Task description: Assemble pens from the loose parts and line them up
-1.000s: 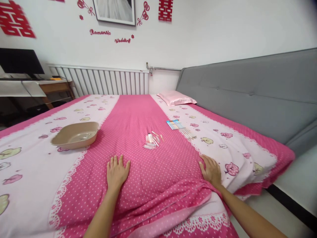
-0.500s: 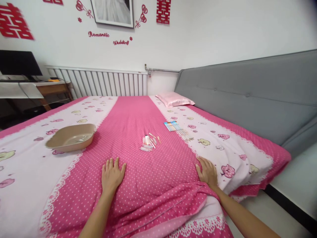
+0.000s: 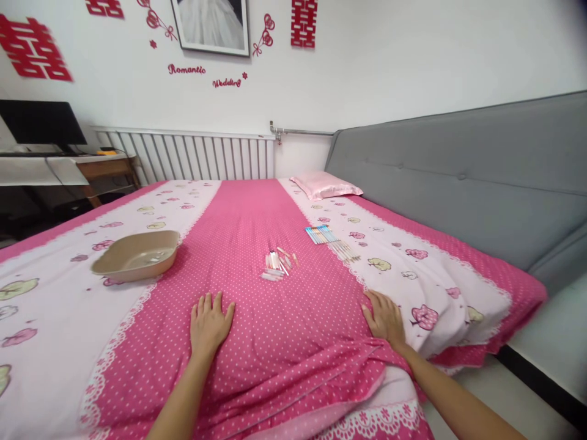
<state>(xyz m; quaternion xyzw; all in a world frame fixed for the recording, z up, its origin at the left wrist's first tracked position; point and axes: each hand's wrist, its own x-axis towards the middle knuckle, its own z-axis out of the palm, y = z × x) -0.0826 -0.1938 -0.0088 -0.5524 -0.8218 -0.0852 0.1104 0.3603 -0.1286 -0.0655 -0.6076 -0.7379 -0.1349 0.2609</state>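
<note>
My left hand lies flat, palm down, on the pink polka-dot bed sheet, fingers slightly apart, holding nothing. My right hand rests flat on the sheet too, where the pink band meets the white flowered band. Beyond my hands, a small heap of pen caps and short pen parts lies on the pink band. A row of coloured pens lies further right. A beige basin sits at the left on the white band.
A grey padded headboard runs along the right. A pink pillow lies at the far end by a white radiator. A desk with a dark monitor stands far left. Sheet folds bunch near the bed's front edge.
Both hands stay flat on the sheet in nearly the same places; only the view shifts slightly.
</note>
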